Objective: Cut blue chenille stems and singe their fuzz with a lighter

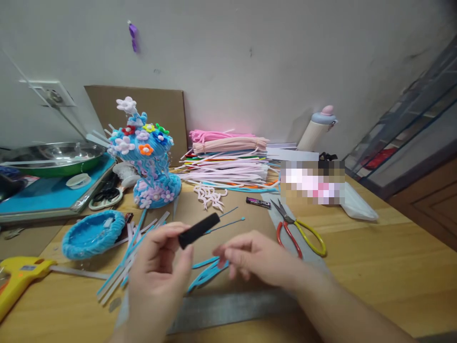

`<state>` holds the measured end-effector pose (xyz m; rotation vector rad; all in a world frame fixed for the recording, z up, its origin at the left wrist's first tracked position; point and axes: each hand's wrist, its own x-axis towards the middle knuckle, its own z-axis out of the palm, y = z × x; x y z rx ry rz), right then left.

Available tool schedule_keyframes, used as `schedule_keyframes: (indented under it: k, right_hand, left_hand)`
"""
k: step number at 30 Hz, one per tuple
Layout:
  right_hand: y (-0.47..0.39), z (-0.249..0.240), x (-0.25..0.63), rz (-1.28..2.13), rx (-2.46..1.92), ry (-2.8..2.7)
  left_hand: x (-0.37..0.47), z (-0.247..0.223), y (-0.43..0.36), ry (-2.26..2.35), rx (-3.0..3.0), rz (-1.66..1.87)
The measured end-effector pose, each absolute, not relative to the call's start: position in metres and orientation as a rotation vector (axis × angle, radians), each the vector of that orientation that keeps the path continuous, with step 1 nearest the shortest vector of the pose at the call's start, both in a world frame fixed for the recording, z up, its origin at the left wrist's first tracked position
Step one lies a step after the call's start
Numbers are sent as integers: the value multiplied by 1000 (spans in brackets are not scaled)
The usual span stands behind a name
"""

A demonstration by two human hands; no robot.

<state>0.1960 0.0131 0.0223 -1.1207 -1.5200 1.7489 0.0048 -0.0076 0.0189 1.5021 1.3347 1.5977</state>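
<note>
My left hand (pixel 160 271) pinches a short black bar-shaped object (pixel 199 230) between thumb and fingers; its exact kind does not show. To the right, my right hand (pixel 255 257) is closed, thumb and index drawn together; what they hold, if anything, is too blurred to see. Just below those fingertips lie bent blue pipe cleaners (pixel 207 275) on a brown board (pixel 235 202). Two thin dark-blue stems (pixel 228 224) rest behind the black object. Farther back sit white twisted pieces (pixel 210 196) and a small dark, purple-labelled packet (pixel 258 203).
Scissors (pixel 293 221) with red and yellow handles lie at right. A blue flower-covered craft (pixel 143 147) stands at left, near a blue fuzzy ring (pixel 93 233) and a yellow glue gun (pixel 24 276). Behind are pipe cleaner bundles (pixel 228 171); a metal ruler (pixel 232 309) lies in front.
</note>
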Motion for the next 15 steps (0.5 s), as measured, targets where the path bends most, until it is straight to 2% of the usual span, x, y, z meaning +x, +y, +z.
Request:
schedule_keyframes:
  k: [3, 5, 8, 10, 12, 15]
  right_hand:
    - [-1, 19, 171, 1895, -907, -1103]
    - [-1, 12, 166, 1734, -1012, -976]
    - [0, 5, 169, 1216, -1172, -1302]
    - [-3, 5, 174, 946, -1073, -1656]
    - [-4, 6, 178, 882, -972, -1836]
    - [5, 6, 189, 939, -1137, -1566]
  left_hand:
    - [10, 7, -9, 1192, 1800, 1438]
    - [10, 3, -9, 1162, 1931, 1369]
    - [11, 2, -8, 1231, 1878, 1333]
    - [12, 4, -6, 1263, 1795, 1266]
    - [12, 7, -2, 1250, 1746, 1181]
    - [10, 10, 9, 1346, 1768, 1131]
